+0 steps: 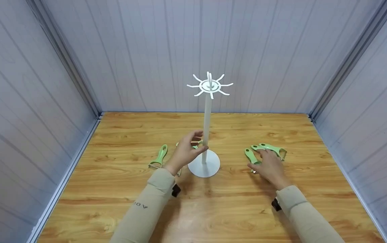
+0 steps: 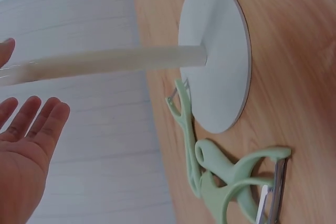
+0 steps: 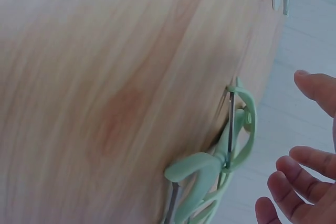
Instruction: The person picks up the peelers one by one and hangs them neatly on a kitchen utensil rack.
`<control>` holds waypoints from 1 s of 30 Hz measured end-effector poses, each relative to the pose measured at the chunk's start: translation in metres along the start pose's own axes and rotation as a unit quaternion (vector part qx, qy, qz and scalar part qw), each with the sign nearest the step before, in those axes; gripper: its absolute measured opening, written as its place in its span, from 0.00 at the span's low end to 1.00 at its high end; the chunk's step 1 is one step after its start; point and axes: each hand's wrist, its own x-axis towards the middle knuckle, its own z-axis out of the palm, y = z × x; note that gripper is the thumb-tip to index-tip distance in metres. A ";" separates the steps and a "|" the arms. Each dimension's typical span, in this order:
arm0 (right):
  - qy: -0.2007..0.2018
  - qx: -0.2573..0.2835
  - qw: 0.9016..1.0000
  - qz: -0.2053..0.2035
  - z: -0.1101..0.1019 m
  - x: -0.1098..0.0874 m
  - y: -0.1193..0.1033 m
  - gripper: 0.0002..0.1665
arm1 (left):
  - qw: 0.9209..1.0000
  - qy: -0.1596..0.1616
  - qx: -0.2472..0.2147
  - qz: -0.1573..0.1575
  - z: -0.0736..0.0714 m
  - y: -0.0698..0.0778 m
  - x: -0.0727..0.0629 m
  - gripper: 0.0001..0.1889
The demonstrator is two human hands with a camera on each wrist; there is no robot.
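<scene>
White hook stand [image 1: 207, 118], disc-footed presumably for balance; left grip [image 1: 184, 152] spread around it; right grip [image 1: 271, 166] spread near green Y-peelers [image 1: 250, 155].

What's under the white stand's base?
The base rests on the table, which shows around it; a peeler lies near its edge. The patch directly beneath is covered, so I can't tell what's there.

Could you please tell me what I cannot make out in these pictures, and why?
Head view: the left hand covers much of the peelers behind it.
Head view: the right hand hides parts of the peelers at right.
Head view: the lettering on the left sleeve is small and partly turned out of sight.
Left wrist view: the left edge cuts off the top of the stand.
Right wrist view: the right edge crops the right hand.
</scene>
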 end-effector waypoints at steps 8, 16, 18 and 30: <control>-0.019 0.011 1.000 0.020 0.008 0.009 0.004 0.43 | 0.999 0.011 -0.031 -0.012 0.009 -0.006 0.004 0.19; -0.035 0.047 0.997 0.045 0.014 0.020 0.008 0.40 | 0.999 0.037 -0.028 -0.013 0.016 -0.012 0.010 0.10; -0.043 0.052 0.996 0.052 0.015 0.023 0.009 0.39 | 0.999 0.042 -0.026 -0.011 0.016 -0.012 0.010 0.10; -0.097 0.082 0.988 0.084 0.017 0.037 0.008 0.39 | 0.998 0.050 -0.025 -0.014 0.016 -0.016 0.009 0.10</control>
